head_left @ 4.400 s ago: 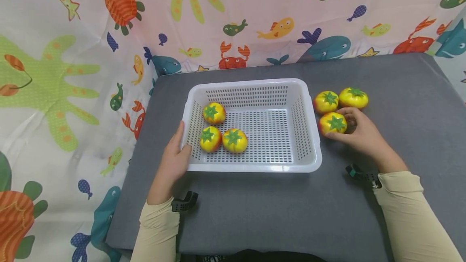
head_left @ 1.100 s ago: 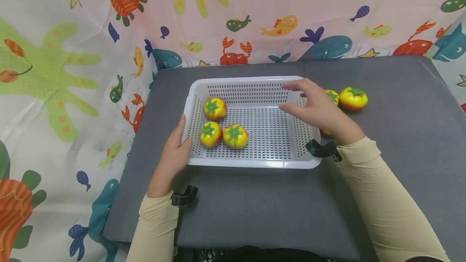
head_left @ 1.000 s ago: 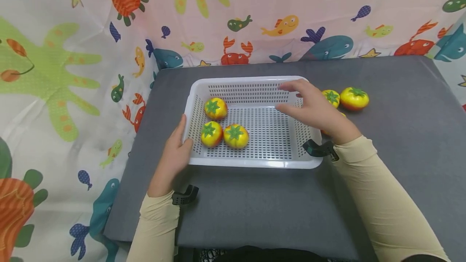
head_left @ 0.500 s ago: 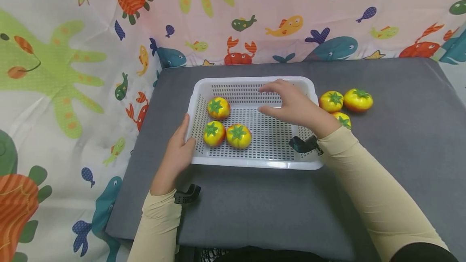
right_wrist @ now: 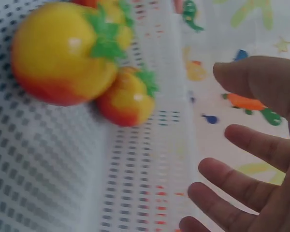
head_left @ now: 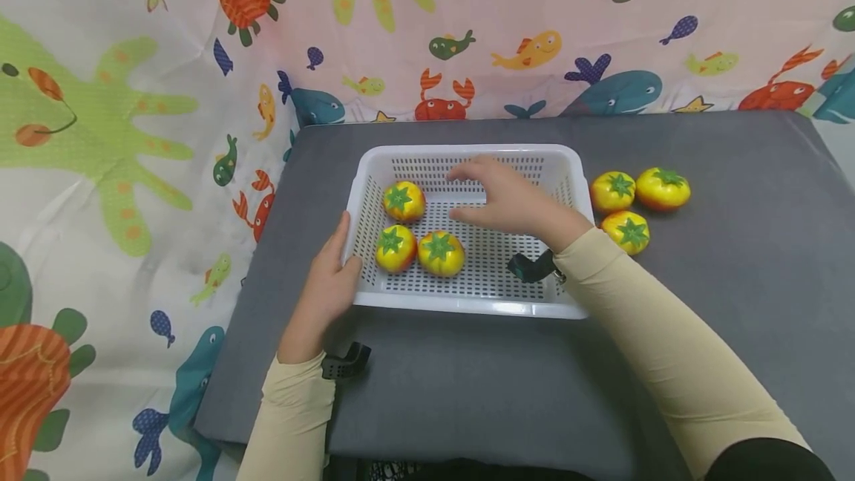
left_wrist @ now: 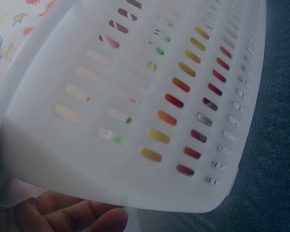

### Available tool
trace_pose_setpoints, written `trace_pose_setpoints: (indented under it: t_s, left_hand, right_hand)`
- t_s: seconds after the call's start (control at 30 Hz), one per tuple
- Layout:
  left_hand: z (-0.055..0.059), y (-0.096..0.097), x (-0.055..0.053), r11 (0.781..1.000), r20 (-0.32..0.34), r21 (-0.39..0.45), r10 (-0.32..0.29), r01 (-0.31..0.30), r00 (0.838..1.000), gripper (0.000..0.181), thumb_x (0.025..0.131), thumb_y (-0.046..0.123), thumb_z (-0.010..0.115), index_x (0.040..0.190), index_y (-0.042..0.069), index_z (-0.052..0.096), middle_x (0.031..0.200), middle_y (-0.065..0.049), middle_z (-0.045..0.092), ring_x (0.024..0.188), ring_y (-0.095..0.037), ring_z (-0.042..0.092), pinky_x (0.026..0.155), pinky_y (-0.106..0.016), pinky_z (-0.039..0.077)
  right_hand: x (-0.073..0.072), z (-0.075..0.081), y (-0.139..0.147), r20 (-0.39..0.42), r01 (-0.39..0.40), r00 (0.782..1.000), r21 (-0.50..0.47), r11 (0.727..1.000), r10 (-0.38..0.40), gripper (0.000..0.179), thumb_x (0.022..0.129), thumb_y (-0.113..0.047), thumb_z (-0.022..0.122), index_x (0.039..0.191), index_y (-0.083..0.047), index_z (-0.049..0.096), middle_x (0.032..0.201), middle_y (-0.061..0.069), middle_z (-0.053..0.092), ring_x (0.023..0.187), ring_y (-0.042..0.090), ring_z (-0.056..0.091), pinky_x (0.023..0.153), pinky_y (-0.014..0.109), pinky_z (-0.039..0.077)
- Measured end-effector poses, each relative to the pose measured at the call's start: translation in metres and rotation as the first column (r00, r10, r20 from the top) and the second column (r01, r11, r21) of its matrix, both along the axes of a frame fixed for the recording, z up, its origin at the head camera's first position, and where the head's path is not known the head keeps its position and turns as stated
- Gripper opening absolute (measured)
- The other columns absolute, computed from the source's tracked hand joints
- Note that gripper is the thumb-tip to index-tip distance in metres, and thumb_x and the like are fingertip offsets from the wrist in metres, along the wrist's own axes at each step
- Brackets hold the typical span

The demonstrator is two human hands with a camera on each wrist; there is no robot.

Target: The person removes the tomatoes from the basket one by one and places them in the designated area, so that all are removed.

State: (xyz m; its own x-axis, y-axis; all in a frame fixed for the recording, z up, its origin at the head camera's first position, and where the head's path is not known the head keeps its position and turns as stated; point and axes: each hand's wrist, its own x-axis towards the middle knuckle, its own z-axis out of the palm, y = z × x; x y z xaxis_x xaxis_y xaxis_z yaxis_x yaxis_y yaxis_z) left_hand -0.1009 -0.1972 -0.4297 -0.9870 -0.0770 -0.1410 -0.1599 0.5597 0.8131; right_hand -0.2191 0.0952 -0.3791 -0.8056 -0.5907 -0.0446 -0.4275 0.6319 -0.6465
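A white perforated basket [head_left: 467,306] sits on the grey table. Inside its left part are three yellow-and-red toy tomatoes with green leafy tops: a back one [head_left: 404,201], a front left one [head_left: 396,249] and a front right one [head_left: 441,253]. My left hand [head_left: 323,292] holds the basket's left end; its fingers [left_wrist: 63,212] show by the rim in the left wrist view. My right hand [head_left: 510,199] hovers over the basket's middle, thumb and fingers spread, nothing between them. In the right wrist view, a toy tomato [right_wrist: 63,55] is beyond those fingers [right_wrist: 232,188].
Right of the basket lie three more toy tomatoes: one by the rim [head_left: 612,192], one farther right [head_left: 663,189] and one in front [head_left: 626,232]. A sea-animal printed curtain [head_left: 401,13] borders the table at the back and left.
Earlier my right hand was at the front toy tomato right of the basket. It has since moved left, empty, over the basket. My left hand stays at the basket's left end.
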Motion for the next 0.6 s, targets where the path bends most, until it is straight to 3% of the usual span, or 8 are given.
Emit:
trace_pose_setpoints:
  t_s: [0.27,0.6]
  left_hand:
    - [0.003,0.003,0.000,1.000,-0.026,-0.009,0.009,-0.009,1.000,0.076,0.104,0.011,0.046,0.169,0.036,0.015,0.171,-0.009,0.031,0.128,-0.041,0.063,0.083,-0.056,0.061]
    - [0.000,0.004,0.000,1.000,-0.005,0.003,0.021,-0.021,1.000,0.075,0.104,0.011,0.045,0.168,0.037,0.015,0.171,-0.008,0.032,0.124,-0.041,0.066,0.078,-0.053,0.063]
  right_hand:
    - [-0.001,-0.016,-0.006,0.094,-0.057,0.994,-0.006,0.998,0.057,0.068,0.085,-0.036,0.086,0.145,-0.017,0.061,0.147,0.009,0.059,0.136,0.031,0.053,0.114,0.056,0.045]
    - [-0.003,-0.036,-0.011,0.210,-0.184,0.962,0.037,0.982,0.172,0.073,0.086,-0.036,0.085,0.151,-0.019,0.056,0.149,0.005,0.057,0.134,0.028,0.053,0.112,0.052,0.048]
